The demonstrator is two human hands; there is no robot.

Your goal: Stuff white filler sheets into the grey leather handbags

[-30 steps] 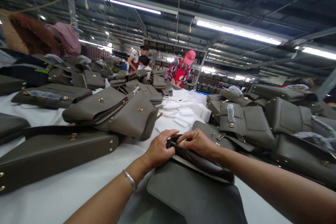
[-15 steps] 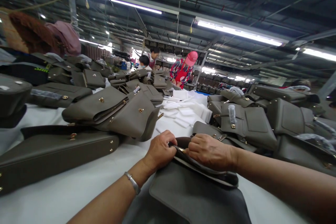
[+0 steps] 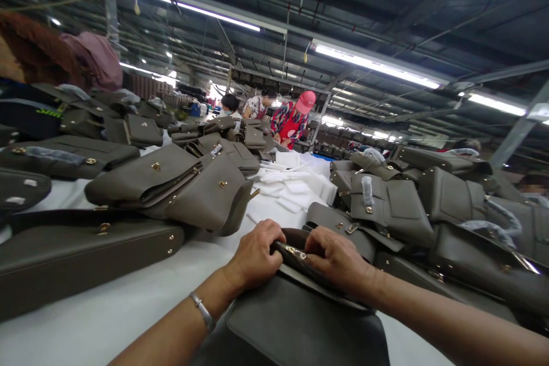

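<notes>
Right in front of me lies a dark olive-grey handbag (image 3: pixel 309 320), its flap turned toward me. My left hand (image 3: pixel 259 251) is closed on the left end of the bag's mouth, fingers curled over the rim. On the other side of a gold zipper (image 3: pixel 295 252), my right hand (image 3: pixel 338 257) grips the edge, with thumb outside and fingers curled into the opening. The mouth is parted between the two hands, and the dark inside shows. What lies deeper in the bag is hidden.
Handbags of the same colour lie to the left (image 3: pixel 86 246) and are piled to the right (image 3: pixel 390 203). White foam sheets (image 3: pixel 295 183) are heaped mid-table on a white cover (image 3: pixel 128 303). A co-worker in a red cap (image 3: pixel 291 120) stands at the far end.
My right hand has shifted from a fist over the zipper to gripping the bag's edge, and the mouth is wider. The view has swung slightly right.
</notes>
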